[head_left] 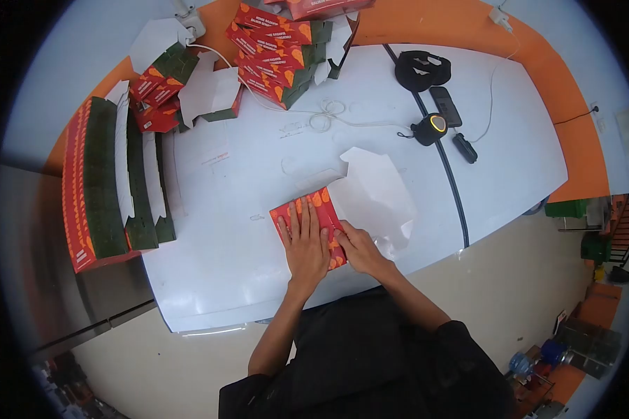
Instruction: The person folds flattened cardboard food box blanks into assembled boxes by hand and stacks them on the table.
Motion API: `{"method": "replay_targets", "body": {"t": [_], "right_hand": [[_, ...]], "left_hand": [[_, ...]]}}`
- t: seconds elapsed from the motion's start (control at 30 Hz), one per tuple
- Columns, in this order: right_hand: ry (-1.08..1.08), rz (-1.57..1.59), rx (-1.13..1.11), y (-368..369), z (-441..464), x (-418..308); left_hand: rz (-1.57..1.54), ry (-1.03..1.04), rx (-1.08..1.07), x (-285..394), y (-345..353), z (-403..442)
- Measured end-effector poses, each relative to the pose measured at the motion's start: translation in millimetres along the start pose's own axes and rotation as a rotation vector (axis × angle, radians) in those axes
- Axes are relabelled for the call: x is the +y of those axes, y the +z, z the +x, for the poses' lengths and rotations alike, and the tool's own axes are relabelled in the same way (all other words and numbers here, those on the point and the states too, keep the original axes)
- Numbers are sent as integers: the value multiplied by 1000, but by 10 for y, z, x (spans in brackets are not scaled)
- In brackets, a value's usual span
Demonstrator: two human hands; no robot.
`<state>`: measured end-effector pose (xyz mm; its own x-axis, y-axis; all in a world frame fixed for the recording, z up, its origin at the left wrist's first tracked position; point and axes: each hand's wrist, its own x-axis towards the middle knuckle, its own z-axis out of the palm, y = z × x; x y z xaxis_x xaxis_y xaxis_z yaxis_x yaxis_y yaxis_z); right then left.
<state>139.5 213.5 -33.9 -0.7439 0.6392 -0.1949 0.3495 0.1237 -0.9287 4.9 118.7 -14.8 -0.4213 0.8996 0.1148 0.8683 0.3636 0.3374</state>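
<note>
A red cardboard box (326, 209) with orange patterns lies on the white table (223, 279) in front of me, partly folded. Its white inner lid panel (376, 185) spreads open to the right, with flaps sticking up. My left hand (305, 250) rests flat on the red side, fingers stretched out and a little apart. At the box's right edge, where red meets white, my right hand (360, 250) grips the cardboard with bent fingers. Its fingertips are partly hidden.
Folded red and green boxes (276, 63) pile up at the back left. More boxes (103, 181) stand in a row along the left edge. A white cable (328, 115) crosses to a black round device (430, 129). Beyond lie a phone (446, 106) and a black strap (423, 70).
</note>
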Motion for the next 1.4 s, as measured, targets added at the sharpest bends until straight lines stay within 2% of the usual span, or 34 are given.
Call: {"method": "replay_targets", "body": {"t": [0.23, 0.3, 0.4, 0.43, 0.47, 0.5, 0.57, 0.67, 0.77, 0.87, 0.9, 0.93, 1.13, 1.27, 1.4], "right_hand": [[-21, 535, -69, 25, -41, 352], [73, 599, -227, -94, -48, 423], [117, 625, -390, -365, 77, 439], [118, 619, -438, -478, 165, 434], [20, 537, -363, -552, 310, 537], [-79, 475, -198, -610, 428, 478], [-111, 77, -27, -719, 700, 325], [-408, -262, -62, -604, 986, 387], [-471, -485, -230, -404, 1264, 617], [-523, -505, -265, -361, 1343, 668], [-413, -573, -359, -376, 1356, 664], [-591, -508, -235, -348, 1370, 813], [-378, -247, -230, -306, 1332, 580], [-405, -219, -252, -334, 1351, 583], [-427, -157, -179, -217, 1304, 636]], "left_hand": [[16, -56, 17, 184, 37, -85], [13, -75, 62, 237, 37, -106], [-200, -135, 70, 152, -78, -49], [-151, -141, 81, 154, -93, -22], [-102, -150, 94, 159, -104, 13], [-50, -160, 106, 169, -110, 42], [-4, -131, 108, 177, -80, 73], [18, -100, 99, 98, 53, 92], [19, -109, 112, 76, 53, 116], [5, -137, 80, 110, 42, 93], [50, -113, 62, 99, 98, 61], [119, -84, 59, 52, 153, 67], [33, -150, 78, 175, 17, 135], [35, -156, 64, 170, 25, 136], [73, -147, 35, 165, 17, 151]]}}
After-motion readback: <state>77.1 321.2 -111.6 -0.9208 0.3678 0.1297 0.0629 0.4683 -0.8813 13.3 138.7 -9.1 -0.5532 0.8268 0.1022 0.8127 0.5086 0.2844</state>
